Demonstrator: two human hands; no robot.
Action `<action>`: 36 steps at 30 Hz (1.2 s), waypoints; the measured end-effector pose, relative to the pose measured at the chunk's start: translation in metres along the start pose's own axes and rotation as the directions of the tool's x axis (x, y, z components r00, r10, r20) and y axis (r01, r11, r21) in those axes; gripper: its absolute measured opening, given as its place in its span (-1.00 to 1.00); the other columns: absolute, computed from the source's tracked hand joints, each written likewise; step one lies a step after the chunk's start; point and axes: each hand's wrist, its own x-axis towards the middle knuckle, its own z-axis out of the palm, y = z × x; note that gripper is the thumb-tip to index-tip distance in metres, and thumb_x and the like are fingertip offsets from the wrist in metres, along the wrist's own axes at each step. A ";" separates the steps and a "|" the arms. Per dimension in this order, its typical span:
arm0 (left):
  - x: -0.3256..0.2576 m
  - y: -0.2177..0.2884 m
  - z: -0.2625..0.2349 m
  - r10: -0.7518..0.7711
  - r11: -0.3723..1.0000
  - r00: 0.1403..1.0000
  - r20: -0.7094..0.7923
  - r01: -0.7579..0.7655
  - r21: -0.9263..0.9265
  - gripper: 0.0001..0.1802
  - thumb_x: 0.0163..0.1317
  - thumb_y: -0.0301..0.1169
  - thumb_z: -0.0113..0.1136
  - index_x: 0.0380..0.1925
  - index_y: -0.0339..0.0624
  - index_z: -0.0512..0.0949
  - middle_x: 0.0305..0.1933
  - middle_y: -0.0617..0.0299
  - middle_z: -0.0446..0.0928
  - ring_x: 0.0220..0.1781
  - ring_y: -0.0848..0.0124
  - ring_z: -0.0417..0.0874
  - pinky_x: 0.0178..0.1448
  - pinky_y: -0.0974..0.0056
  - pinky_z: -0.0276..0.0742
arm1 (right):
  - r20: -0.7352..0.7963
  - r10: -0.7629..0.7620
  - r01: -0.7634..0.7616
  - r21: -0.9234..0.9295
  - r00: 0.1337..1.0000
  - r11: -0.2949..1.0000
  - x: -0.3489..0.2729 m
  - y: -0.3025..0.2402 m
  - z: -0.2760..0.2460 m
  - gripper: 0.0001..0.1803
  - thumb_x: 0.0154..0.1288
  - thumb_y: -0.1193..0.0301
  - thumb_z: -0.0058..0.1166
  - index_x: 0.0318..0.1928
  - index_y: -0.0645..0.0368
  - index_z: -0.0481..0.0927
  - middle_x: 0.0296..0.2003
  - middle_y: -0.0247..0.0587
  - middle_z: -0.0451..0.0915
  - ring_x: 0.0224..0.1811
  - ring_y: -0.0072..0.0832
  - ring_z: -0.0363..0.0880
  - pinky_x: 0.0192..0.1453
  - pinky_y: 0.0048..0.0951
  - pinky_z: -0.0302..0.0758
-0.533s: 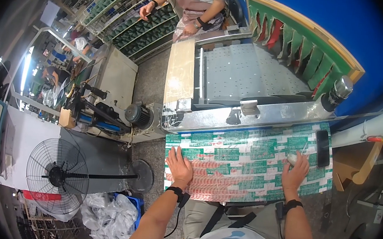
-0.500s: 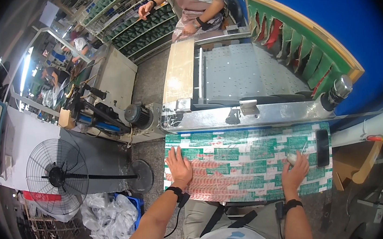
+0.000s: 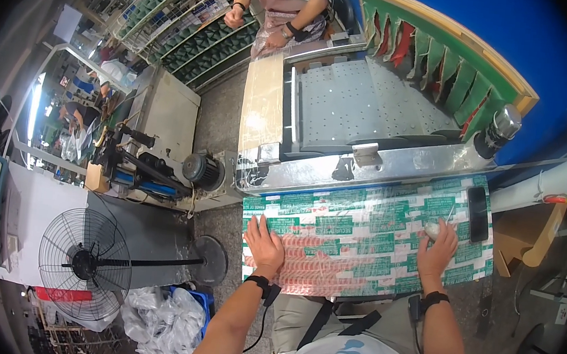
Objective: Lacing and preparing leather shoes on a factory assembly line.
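Printed sheet (image 3: pixel 367 237) lies lower centre of frame, long axis left-right. Left hand (image 3: pixel 264 242) flat and spread on its lower left part. Right hand (image 3: pixel 439 245) on its right part, fingers curled over a small white piece (image 3: pixel 433 229); grip unclear. Black phone (image 3: pixel 478 213) just right.

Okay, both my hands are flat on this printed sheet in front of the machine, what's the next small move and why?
Probably slide the printed sheet forward toward the machine's metal edge. Your left hand presses flat on its near-left part and your right hand on its right part, so both are placed to push it evenly; the black phone rides on it.
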 end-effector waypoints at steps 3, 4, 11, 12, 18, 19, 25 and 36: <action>0.000 0.000 0.000 -0.003 1.000 1.000 0.000 0.003 0.005 -0.32 0.54 -0.28 -0.02 0.62 -0.14 0.22 0.70 -0.22 0.10 0.75 -0.23 0.01 0.74 -0.40 -0.18 | 0.005 -0.001 0.001 -0.002 1.000 1.000 0.001 -0.001 -0.001 -0.28 0.34 0.36 0.24 0.50 0.05 0.38 0.37 0.07 0.41 0.51 0.09 0.30 0.63 0.16 0.17; 0.000 -0.001 0.000 -0.002 1.000 1.000 0.001 0.002 0.006 -0.32 0.54 -0.28 -0.02 0.62 -0.14 0.22 0.70 -0.22 0.10 0.75 -0.23 0.01 0.74 -0.40 -0.18 | 0.005 0.000 0.000 -0.001 1.000 1.000 0.000 -0.001 -0.001 -0.28 0.34 0.36 0.24 0.50 0.05 0.38 0.37 0.07 0.41 0.51 0.09 0.30 0.63 0.16 0.17; 0.000 0.000 0.001 -0.007 1.000 1.000 -0.003 0.007 -0.013 -0.33 0.54 -0.28 -0.01 0.61 -0.12 0.23 0.69 -0.21 0.11 0.74 -0.23 0.02 0.74 -0.40 -0.19 | 0.009 0.009 -0.009 -0.010 1.000 1.000 0.000 0.001 0.000 -0.26 0.32 0.35 0.25 0.50 0.05 0.37 0.38 0.06 0.41 0.51 0.08 0.29 0.64 0.15 0.17; -0.001 0.000 0.001 -0.008 1.000 1.000 -0.006 0.008 -0.013 -0.33 0.53 -0.29 -0.01 0.61 -0.11 0.24 0.69 -0.20 0.11 0.74 -0.23 0.02 0.74 -0.40 -0.19 | 0.010 0.009 -0.009 -0.012 1.000 1.000 0.000 0.001 0.000 -0.26 0.32 0.35 0.25 0.51 0.05 0.37 0.38 0.06 0.41 0.52 0.08 0.29 0.64 0.15 0.16; 0.000 -0.003 0.004 -0.006 1.000 1.000 -0.005 0.006 0.005 -0.31 0.50 -0.29 0.01 0.61 -0.11 0.23 0.69 -0.20 0.11 0.74 -0.24 0.03 0.73 -0.40 -0.18 | 0.006 0.007 -0.007 -0.013 1.000 1.000 0.000 0.001 -0.001 -0.26 0.33 0.36 0.24 0.51 0.04 0.37 0.38 0.06 0.41 0.52 0.08 0.29 0.64 0.15 0.16; 0.001 -0.002 0.003 -0.004 1.000 1.000 -0.006 0.004 0.005 -0.31 0.50 -0.29 0.01 0.61 -0.11 0.23 0.69 -0.20 0.11 0.74 -0.24 0.03 0.73 -0.40 -0.18 | 0.004 0.008 -0.008 -0.012 1.000 1.000 0.000 0.001 -0.002 -0.26 0.33 0.36 0.24 0.51 0.04 0.37 0.38 0.06 0.41 0.52 0.08 0.29 0.64 0.15 0.16; -0.001 -0.002 0.003 0.007 1.000 1.000 -0.019 -0.007 0.000 -0.32 0.51 -0.29 0.00 0.60 -0.12 0.23 0.68 -0.21 0.13 0.73 -0.25 0.05 0.73 -0.41 -0.17 | 0.013 0.010 -0.010 -0.009 1.000 1.000 0.000 0.001 -0.001 -0.26 0.32 0.36 0.25 0.50 0.04 0.38 0.38 0.05 0.41 0.52 0.07 0.29 0.64 0.15 0.16; 0.000 0.001 0.001 0.023 1.000 0.999 -0.039 -0.023 0.009 -0.33 0.49 -0.32 0.02 0.57 -0.20 0.26 0.64 -0.27 0.18 0.69 -0.28 0.11 0.71 -0.39 -0.10 | 0.026 0.022 -0.022 -0.013 0.999 1.000 0.001 -0.001 -0.004 -0.26 0.33 0.36 0.25 0.51 0.04 0.37 0.39 0.05 0.40 0.52 0.07 0.28 0.65 0.15 0.14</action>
